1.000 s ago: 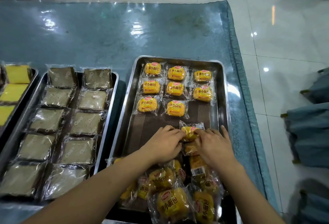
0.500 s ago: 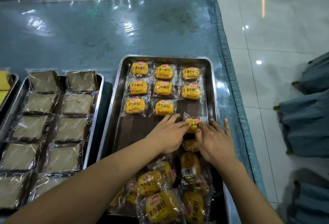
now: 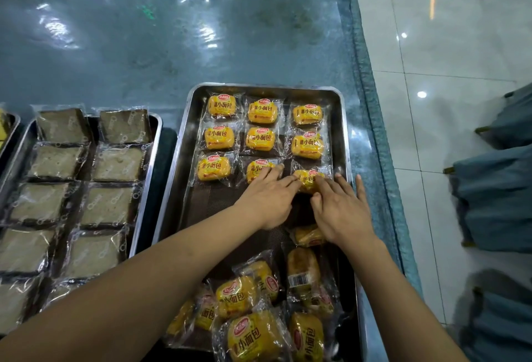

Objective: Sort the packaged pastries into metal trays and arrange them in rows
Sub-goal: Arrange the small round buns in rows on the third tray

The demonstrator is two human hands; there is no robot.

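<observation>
Both hands on one yellow bun pack (image 3: 307,179) in the third row by the right wall of the metal tray (image 3: 344,137). Left hand (image 3: 267,203) fingers nearly straight, tips touching the pack's left side; right hand (image 3: 341,209) fingers spread, pressing its right side. Loose packs (image 3: 253,312) heaped at the tray's near end. Brown cake packs (image 3: 109,206) in rows in the left tray (image 3: 149,177).

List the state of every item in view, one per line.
Right tray: three rows of yellow pastries, loose pile at near end.
Ninth pastry: at third row's right end, both hands on it.
Left hand: touching it.
Right hand: touching it.
Brown-cake tray: filled, two columns.
</observation>
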